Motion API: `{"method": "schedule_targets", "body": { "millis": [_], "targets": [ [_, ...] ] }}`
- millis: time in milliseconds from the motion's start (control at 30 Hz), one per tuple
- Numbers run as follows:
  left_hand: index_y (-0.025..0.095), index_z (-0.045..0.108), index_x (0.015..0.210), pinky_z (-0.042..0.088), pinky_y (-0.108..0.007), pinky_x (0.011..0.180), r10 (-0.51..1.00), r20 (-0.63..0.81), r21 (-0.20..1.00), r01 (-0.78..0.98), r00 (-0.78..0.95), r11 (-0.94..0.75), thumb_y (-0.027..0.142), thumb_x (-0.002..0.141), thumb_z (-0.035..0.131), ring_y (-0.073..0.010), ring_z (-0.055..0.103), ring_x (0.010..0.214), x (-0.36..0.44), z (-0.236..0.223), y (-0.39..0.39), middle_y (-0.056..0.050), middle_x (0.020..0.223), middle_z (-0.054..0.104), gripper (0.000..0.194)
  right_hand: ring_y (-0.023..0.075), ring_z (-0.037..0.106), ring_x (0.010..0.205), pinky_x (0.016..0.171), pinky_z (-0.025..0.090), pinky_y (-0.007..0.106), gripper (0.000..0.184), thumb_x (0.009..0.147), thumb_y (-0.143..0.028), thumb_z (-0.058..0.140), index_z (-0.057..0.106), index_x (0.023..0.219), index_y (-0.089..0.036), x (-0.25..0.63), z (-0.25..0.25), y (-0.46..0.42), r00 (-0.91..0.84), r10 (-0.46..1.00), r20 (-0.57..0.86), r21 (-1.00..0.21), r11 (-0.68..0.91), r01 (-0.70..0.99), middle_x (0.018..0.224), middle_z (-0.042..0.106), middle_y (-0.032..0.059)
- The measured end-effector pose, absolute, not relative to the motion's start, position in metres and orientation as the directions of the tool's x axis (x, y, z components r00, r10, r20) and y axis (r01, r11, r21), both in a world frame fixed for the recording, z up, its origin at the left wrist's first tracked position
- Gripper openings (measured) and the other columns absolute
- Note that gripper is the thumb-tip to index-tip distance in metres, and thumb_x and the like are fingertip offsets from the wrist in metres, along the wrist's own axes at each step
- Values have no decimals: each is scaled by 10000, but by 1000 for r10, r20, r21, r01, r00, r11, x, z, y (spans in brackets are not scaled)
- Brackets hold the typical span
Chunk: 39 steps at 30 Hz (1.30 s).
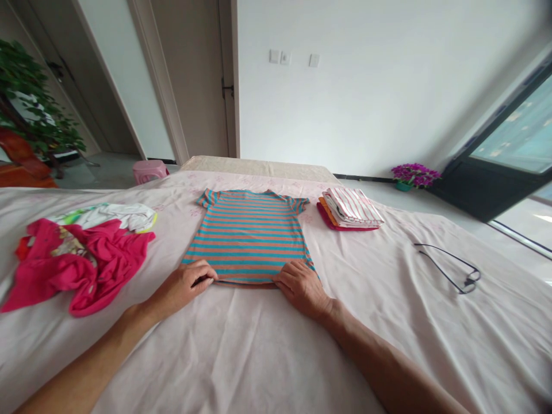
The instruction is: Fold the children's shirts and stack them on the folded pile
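Observation:
A blue and orange striped T-shirt (254, 236) lies spread flat on the pale pink sheet (259, 351), its sleeves at the far end and its hem toward me. My left hand (192, 283) pinches the left corner of the hem between thumb and fingers. At the right part of the hem, my right hand (302, 287) is closed over the edge, fingers bent down on the cloth; its thumb is mostly hidden. The shirt's body looks smooth between both hands.
Crumpled pink and white clothes (95, 253) lie at the left. Right of the shirt sits a stack of folded clothes (351, 208), a striped one on top. Eyeglasses (468, 279) rest farther right. Beyond stand a pink stool (150, 171) and purple flowers (414, 173).

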<state>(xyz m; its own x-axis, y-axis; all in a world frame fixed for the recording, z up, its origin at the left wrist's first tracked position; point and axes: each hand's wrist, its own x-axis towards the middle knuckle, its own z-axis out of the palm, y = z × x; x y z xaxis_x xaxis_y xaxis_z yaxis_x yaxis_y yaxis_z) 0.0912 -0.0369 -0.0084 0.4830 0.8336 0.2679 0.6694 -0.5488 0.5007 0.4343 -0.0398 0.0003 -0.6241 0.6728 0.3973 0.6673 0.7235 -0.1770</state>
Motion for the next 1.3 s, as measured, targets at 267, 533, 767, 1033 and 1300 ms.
{"method": "schedule_targets", "body": {
  "millis": [267,533,767,1033,1300],
  "targets": [
    [218,584,900,438,-273,835,751,372,289,700,546,-652,98,891,449,-141,585,883,91,-4,-53,-6,883,617,180,169,481,798,757,341,299,273,1003,-257,450,711,933,-213,436,1,-41,-671,634,384,-134,757,639,775,582,39],
    [212,573,900,423,-291,835,725,371,217,705,580,-675,96,888,466,-147,567,879,90,-4,-54,-6,884,607,159,169,468,779,721,329,303,233,983,-214,478,711,964,-226,439,-1,-42,-698,603,385,-110,781,614,780,581,37],
    [213,554,882,419,-298,809,719,335,209,696,609,-687,88,892,439,-149,561,851,90,-3,-59,-8,863,590,170,162,490,778,696,348,296,214,975,-201,485,698,978,-224,442,3,-43,-722,588,365,-138,801,582,810,601,39],
    [220,561,902,426,-297,801,728,354,204,711,587,-673,108,896,430,-157,561,848,90,-7,-59,-13,857,588,172,162,498,771,697,361,294,242,977,-183,457,695,973,-230,444,3,-43,-726,585,361,-163,806,569,794,592,37],
    [224,576,852,438,-266,750,742,360,230,717,565,-658,145,880,473,-143,559,786,95,-2,-59,0,810,583,133,164,515,792,736,378,298,201,955,-189,474,673,936,-215,444,5,-44,-728,584,359,-191,809,556,814,610,35]
  ]
}}
